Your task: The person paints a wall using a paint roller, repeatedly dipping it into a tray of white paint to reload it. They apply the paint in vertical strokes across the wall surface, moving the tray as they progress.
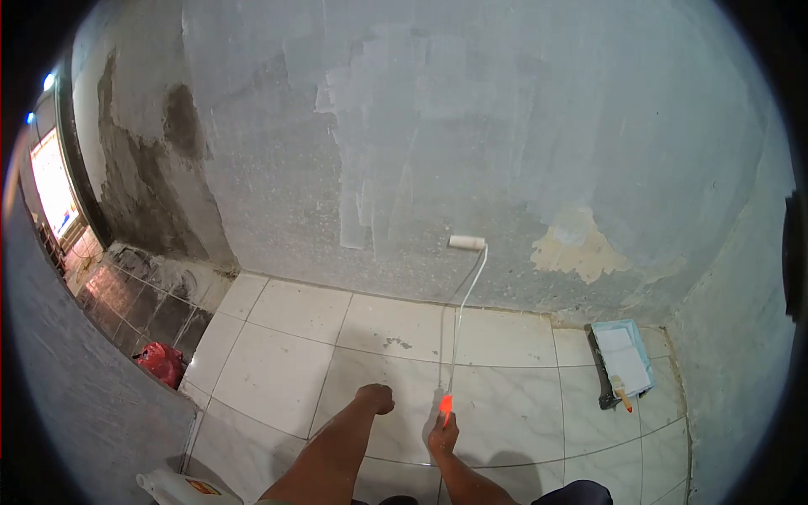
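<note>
My right hand (443,436) is closed round the orange handle (446,406) of a paint roller. From the handle a long thin metal rod runs up to the white roller head (466,242), which is at the lower part of the grey wall (421,194). My left hand (375,398) is curled into a loose fist over the tiled floor, to the left of the handle; no object shows in it. A pale bare patch (581,248) marks the wall to the right of the roller head.
On the floor at the right, a paint tray (620,358) holds white paint, with a brush (621,394) on its near edge. A red bag (161,364) lies by the doorway at the left. At the bottom left stands a white jug (189,488).
</note>
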